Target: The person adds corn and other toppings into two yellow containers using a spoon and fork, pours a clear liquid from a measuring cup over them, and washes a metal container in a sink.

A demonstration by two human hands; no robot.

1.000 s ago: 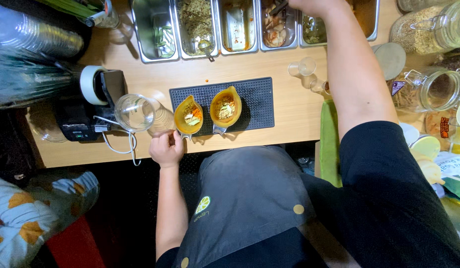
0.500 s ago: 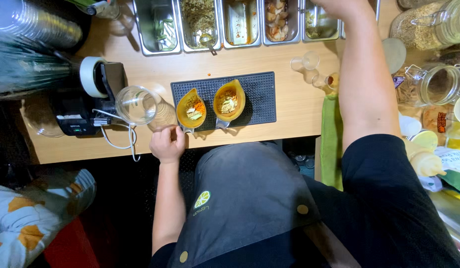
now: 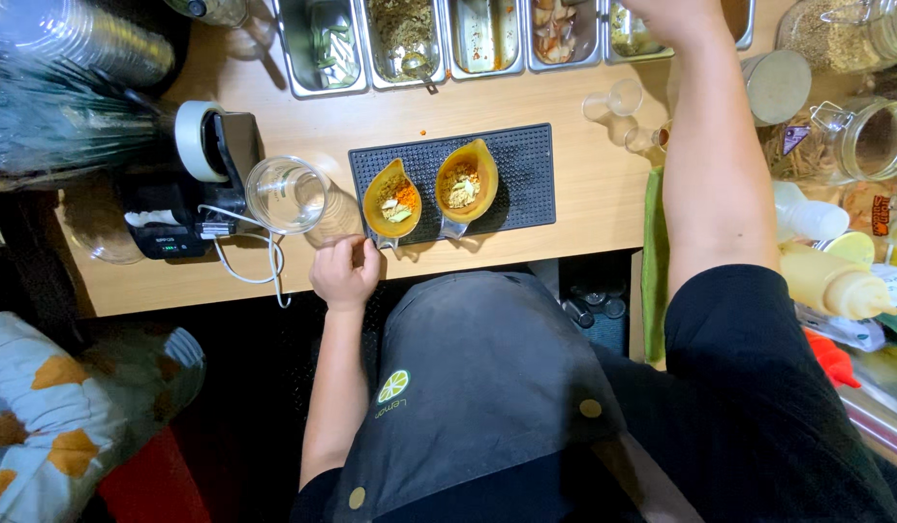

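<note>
A wooden counter (image 3: 584, 208) lies under both hands. A black mat (image 3: 526, 179), just right of the left hand (image 3: 344, 274), carries two orange cones (image 3: 391, 201) of filling. That hand rests loosely curled at the counter's edge, grasping nothing. The right hand (image 3: 673, 12) reaches over the metal trays (image 3: 487, 39), its grip cut off from view.

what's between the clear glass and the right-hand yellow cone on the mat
The other yellow cone, filled with orange and green bits, stands between the clear glass and the right-hand cone, seen in the head view.
</note>
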